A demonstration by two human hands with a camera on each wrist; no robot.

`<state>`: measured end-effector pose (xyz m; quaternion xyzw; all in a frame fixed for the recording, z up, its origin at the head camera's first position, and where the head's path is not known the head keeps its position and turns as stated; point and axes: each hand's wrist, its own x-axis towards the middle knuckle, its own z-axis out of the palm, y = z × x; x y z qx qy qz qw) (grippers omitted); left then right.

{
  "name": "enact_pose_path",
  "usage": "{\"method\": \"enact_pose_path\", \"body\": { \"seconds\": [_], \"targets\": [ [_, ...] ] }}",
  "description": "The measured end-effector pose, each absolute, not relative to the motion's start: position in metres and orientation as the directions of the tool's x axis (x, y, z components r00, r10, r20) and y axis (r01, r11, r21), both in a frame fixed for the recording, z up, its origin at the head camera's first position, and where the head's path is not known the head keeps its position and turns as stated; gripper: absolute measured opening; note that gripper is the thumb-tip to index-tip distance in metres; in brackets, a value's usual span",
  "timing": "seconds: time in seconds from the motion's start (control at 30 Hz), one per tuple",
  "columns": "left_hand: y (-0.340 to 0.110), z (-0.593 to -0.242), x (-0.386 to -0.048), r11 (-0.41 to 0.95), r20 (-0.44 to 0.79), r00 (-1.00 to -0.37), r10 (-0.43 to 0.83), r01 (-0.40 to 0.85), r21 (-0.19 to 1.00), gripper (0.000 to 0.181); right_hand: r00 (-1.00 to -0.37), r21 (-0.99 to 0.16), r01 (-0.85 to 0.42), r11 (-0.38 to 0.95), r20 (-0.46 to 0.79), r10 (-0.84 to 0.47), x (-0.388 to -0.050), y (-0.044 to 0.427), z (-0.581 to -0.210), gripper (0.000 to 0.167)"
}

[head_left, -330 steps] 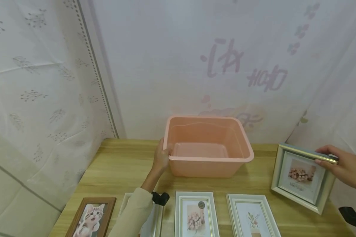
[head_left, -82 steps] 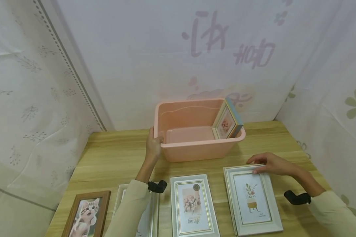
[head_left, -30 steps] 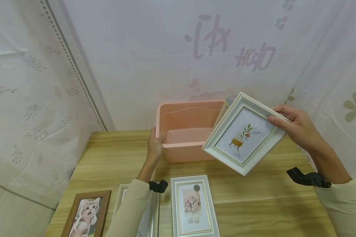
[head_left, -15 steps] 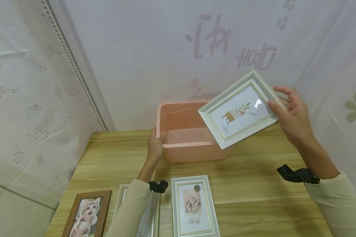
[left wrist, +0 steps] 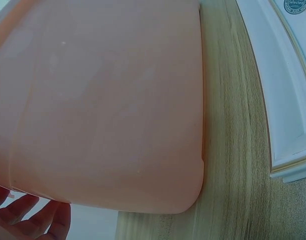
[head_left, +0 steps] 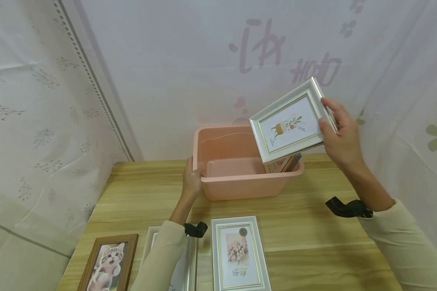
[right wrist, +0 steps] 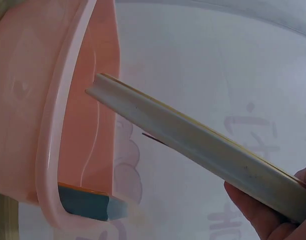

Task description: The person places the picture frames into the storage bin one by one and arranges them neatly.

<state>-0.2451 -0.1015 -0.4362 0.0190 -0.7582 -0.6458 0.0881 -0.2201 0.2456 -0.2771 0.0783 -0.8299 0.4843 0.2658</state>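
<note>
A pink bin stands at the back of the table, and the left hand grips its left rim. Tilted above the bin's right side is a white frame with a plant picture, pinched at its right edge by the right hand. The right wrist view shows this white frame edge-on, with the hand's fingers on its lower end. Behind it, another frame leans inside the bin's right end, partly hidden. In the left wrist view the curled fingers of the left hand lie at the bin wall.
Along the table's front lie a brown frame with a kitten picture, a pale frame partly covered by the left sleeve, and a white frame with a flower picture. Patterned cloth hangs behind and at both sides.
The plant-picture frame was lifted from the table's right side, turned sideways and brought over the bin's right part. The other frame went into the bin earlier. The left hand keeps its grip on the rim.
</note>
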Motion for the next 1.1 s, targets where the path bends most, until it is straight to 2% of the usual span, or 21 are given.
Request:
{"method": "enact_pose_path", "body": {
  "seconds": [0.23, 0.47, 0.93, 1.1],
  "targets": [
    [-0.102, -0.437, -0.244, 0.159, 0.109, -0.986, -0.129, 0.088, 0.983, 0.050, -0.855, -0.697, -0.348, 0.626, 0.510, 0.092, -0.223, 0.235, -0.281, 0.051],
    [-0.102, -0.437, -0.245, 0.170, 0.120, -0.983, -0.137, 0.096, 0.981, 0.049, -0.868, -0.674, -0.354, 0.648, 0.495, 0.040, -0.227, 0.230, -0.290, 0.052],
    [-0.101, -0.436, -0.245, 0.178, 0.117, -0.982, -0.146, 0.090, 0.980, 0.055, -0.811, -0.535, -0.438, 0.723, 0.582, -0.061, -0.243, 0.216, -0.319, 0.050],
    [-0.102, -0.436, -0.245, 0.165, 0.118, -0.984, -0.136, 0.095, 0.982, 0.059, -0.816, -0.497, -0.427, 0.756, 0.571, -0.085, -0.249, 0.212, -0.328, 0.049]
  ]
}}
